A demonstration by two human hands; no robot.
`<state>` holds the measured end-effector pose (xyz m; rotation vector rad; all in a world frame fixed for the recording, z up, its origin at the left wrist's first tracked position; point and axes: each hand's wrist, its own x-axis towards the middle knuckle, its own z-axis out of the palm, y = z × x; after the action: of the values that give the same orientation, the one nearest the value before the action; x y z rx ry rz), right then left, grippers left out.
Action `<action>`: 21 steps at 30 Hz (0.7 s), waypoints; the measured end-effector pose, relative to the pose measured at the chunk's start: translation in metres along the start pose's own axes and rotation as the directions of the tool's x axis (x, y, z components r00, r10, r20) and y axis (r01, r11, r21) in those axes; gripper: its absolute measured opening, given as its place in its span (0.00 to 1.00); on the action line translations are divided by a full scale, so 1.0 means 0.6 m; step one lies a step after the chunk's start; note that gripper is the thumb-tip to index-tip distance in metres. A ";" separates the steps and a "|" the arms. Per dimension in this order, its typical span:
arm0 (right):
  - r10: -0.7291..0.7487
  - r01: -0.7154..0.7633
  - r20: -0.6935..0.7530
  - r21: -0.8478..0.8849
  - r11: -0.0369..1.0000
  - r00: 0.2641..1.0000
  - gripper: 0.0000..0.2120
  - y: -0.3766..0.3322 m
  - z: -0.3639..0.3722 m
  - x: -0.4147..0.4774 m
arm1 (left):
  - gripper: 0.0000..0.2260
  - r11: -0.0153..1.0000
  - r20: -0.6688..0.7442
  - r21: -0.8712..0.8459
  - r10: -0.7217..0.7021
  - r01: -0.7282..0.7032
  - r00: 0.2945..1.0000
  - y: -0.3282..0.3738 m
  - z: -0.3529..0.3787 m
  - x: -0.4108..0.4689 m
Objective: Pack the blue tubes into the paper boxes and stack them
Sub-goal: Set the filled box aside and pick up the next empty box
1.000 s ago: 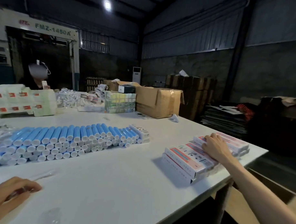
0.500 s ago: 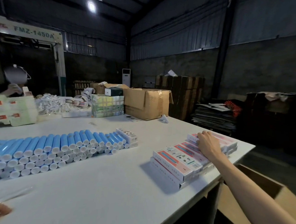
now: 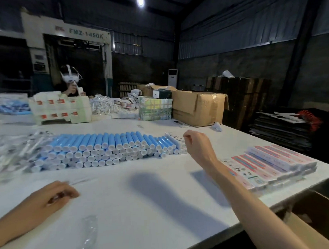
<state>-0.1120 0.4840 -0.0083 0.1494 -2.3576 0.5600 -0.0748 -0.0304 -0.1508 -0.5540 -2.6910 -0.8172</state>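
Dark corrugated metal walls (image 3: 237,33) close off a dim workshop lit by one round ceiling lamp (image 3: 140,1), with a pale machine frame marked FMZ-1450A (image 3: 84,35) at the far left. Most of the view is a broad white table (image 3: 157,208). At its far edge stands a large brown cardboard carton (image 3: 197,108), and another person wearing a white headset (image 3: 70,80) sits behind stacked pale packs. Across the middle of the table lies a long pile of blue tubes with white caps (image 3: 111,141), several layers deep, caps facing the wearer. Near the right edge, flat pink-and-white paper boxes (image 3: 270,165) lie in overlapping rows. A small white printed box (image 3: 175,142) sits at the right end of the tube pile. Just beside it hovers the right hand (image 3: 195,144), fingers curled inward; whether it holds anything cannot be told. The left hand (image 3: 53,196) rests on the near table, well apart from the right, its fingers curled under, and what they hold is too blurred to tell. A crumpled clear plastic wrapper (image 3: 90,231) lies near it.
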 end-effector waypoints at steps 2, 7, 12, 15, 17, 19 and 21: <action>-0.101 0.094 0.058 0.121 0.988 0.993 0.09 -0.099 0.050 -0.004 | 0.15 1.000 -0.025 0.016 -0.011 0.012 1.000 0.046 -0.020 -0.004; -0.319 0.244 0.159 0.368 0.897 0.934 0.08 -0.312 0.186 -0.052 | 0.20 0.986 -0.001 -0.135 -0.098 0.097 0.995 0.113 -0.040 -0.013; -0.414 0.195 0.266 0.587 0.786 0.871 0.07 -0.419 0.289 -0.118 | 0.18 0.984 -0.035 -0.049 -0.173 0.171 0.984 0.120 -0.057 -0.017; -0.428 0.163 0.330 0.600 0.783 0.842 0.06 -0.427 0.317 -0.134 | 0.11 0.979 -0.093 0.049 -0.191 0.197 0.977 0.122 -0.065 -0.020; -0.427 0.140 0.353 0.612 0.779 0.833 0.07 -0.422 0.326 -0.133 | 0.10 0.961 -0.226 0.083 -0.238 0.262 0.945 0.118 -0.074 -0.015; -0.398 0.099 0.368 0.617 0.781 0.841 0.07 -0.417 0.332 -0.130 | 0.10 0.938 -0.404 0.121 -0.252 0.324 0.879 0.108 -0.096 -0.004; -0.368 0.057 0.384 0.623 0.780 0.847 0.07 -0.415 0.337 -0.128 | 0.08 0.912 -0.540 0.193 -0.210 0.362 0.815 0.093 -0.132 0.013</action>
<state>-0.1142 0.1685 -0.1050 0.9514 -2.4917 1.2544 -0.0460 -0.0310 -0.0580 0.1424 -2.3461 -0.5216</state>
